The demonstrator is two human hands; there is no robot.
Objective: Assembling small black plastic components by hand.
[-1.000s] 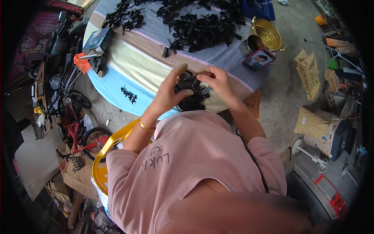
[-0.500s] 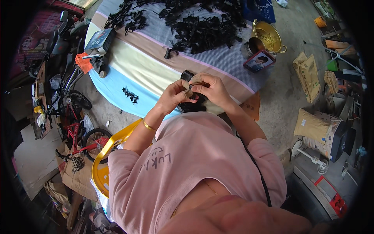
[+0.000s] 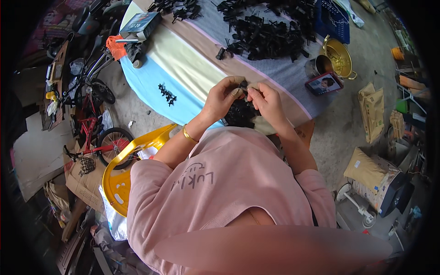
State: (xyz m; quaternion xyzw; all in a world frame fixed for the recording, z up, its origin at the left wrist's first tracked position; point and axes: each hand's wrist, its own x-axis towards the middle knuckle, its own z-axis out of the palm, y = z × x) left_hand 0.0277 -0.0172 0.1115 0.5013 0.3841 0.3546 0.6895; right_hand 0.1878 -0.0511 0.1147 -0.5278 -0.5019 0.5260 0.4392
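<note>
My left hand point(image 3: 223, 97) pinches a small black plastic part point(image 3: 243, 85) between thumb and fingertips, over the near edge of the cloth-covered table. Close against it, my right hand point(image 3: 268, 103) has its thumb and fingers closed at the same part. What exactly the right fingertips grip is too small to make out. Under both hands lies a heap of black parts point(image 3: 240, 114), partly hidden by them. To the left, a short row of small black pieces point(image 3: 167, 95) rests on the blue stripe of the cloth.
A large pile of black parts point(image 3: 268, 39) covers the far table. At right stand a phone-like screen point(image 3: 324, 84), a metal cup point(image 3: 317, 66), a gold-coloured pot point(image 3: 346, 50) and a blue basket point(image 3: 332, 23). A box point(image 3: 141, 25) sits far left; a yellow chair point(image 3: 117, 188) is beside me.
The whole view has turned and shifted. Both hands stay close together over the near heap. A black part now shows between the fingertips, and the fingers have changed their hold.
</note>
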